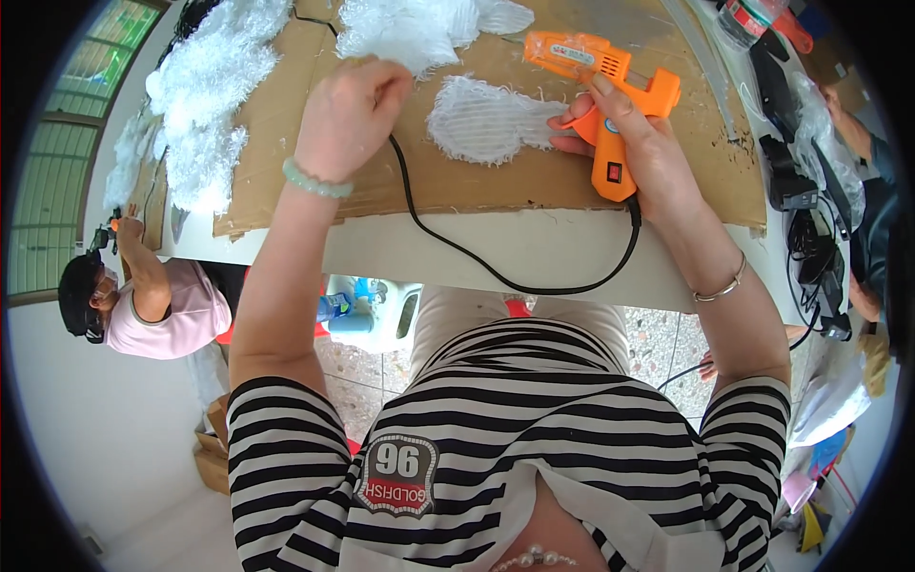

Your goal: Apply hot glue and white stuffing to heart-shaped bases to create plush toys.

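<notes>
My right hand (648, 153) is wrapped round the handle of an orange hot glue gun (610, 157), its nozzle towards the far left. Beneath its fingertips lies the narrow end of a flat white frayed-edge fabric piece (481, 119), on a brown cardboard sheet (286, 181). Whether those fingers touch the fabric I cannot tell. My left hand (353, 119) is raised over the cardboard, fingers curled together in a pinch; whatever is between them is hidden. Just beyond it sits a heap of similar white fabric pieces (396, 33).
A large pile of fluffy white material (210, 95) covers the far left. The gun's black cord (524, 289) loops across the table's near edge (381, 250) and passes my left hand. Black cables and adapters (810, 248) crowd the right side. A co-worker (162, 305) sits at the left.
</notes>
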